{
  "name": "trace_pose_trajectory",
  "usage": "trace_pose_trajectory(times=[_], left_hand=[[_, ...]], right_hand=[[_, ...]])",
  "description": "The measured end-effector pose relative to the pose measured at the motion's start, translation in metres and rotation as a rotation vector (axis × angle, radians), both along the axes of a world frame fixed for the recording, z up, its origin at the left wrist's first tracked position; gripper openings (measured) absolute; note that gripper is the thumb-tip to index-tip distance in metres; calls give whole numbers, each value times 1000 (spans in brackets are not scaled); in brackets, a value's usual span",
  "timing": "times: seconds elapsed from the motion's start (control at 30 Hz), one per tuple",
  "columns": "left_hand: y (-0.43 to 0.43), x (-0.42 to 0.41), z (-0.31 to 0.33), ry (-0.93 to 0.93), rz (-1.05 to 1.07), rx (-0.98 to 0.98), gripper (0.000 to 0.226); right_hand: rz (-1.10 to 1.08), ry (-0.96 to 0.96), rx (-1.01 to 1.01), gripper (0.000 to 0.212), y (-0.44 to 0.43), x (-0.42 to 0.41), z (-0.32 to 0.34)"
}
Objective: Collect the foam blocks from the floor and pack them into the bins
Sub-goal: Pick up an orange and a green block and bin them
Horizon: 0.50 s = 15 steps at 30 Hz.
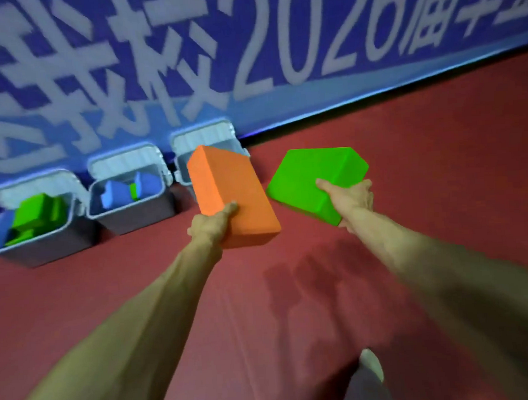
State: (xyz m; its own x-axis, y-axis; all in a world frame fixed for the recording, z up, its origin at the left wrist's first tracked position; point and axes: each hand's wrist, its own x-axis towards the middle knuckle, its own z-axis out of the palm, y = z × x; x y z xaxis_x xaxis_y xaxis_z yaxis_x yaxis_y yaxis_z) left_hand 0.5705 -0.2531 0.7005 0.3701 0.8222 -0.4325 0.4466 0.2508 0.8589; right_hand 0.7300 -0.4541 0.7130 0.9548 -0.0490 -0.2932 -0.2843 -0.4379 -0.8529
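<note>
My left hand (211, 224) grips the near end of an orange foam block (228, 189), held in the air with its far end over the right-hand bin (204, 138). My right hand (349, 197) grips a green foam block (310, 176), thumb on top, carried above the red floor to the right of that bin. Three pale blue bins stand in a row against the wall. The left bin (44, 242) holds green and blue blocks. The middle bin (135, 212) holds blue blocks and a bit of green. The orange block hides the inside of the right-hand bin.
A blue banner (248, 47) with large white characters covers the wall behind the bins. Red floor (407, 161) stretches to the right and toward me. My shoe and trouser leg (370, 377) show at the bottom edge.
</note>
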Motion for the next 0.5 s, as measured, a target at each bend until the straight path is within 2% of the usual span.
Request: trace_pose_trajectory(times=[0.1, 0.13, 0.27, 0.3, 0.37, 0.43, 0.5], left_hand=[[63, -62, 26, -66, 146, 20, 84], [85, -80, 29, -81, 201, 13, 85], [165, -136, 26, -96, 359, -3, 94], [183, -145, 23, -88, 383, -10, 93], [216, -160, 19, -70, 423, -9, 83], [250, -168, 12, -50, 456, -14, 71], [290, -168, 0, -25, 480, -25, 65]], right_hand=[[106, 21, 107, 114, 88, -27, 14], [148, 30, 116, 112, 114, -37, 19], [333, 17, 91, 84, 207, -64, 24], [372, 32, 86, 85, 231, -66, 20], [443, 77, 101, 100, 280, -63, 2], [458, 163, 163, 116, 335, -47, -36], [467, 267, 233, 121, 391, -28, -80]])
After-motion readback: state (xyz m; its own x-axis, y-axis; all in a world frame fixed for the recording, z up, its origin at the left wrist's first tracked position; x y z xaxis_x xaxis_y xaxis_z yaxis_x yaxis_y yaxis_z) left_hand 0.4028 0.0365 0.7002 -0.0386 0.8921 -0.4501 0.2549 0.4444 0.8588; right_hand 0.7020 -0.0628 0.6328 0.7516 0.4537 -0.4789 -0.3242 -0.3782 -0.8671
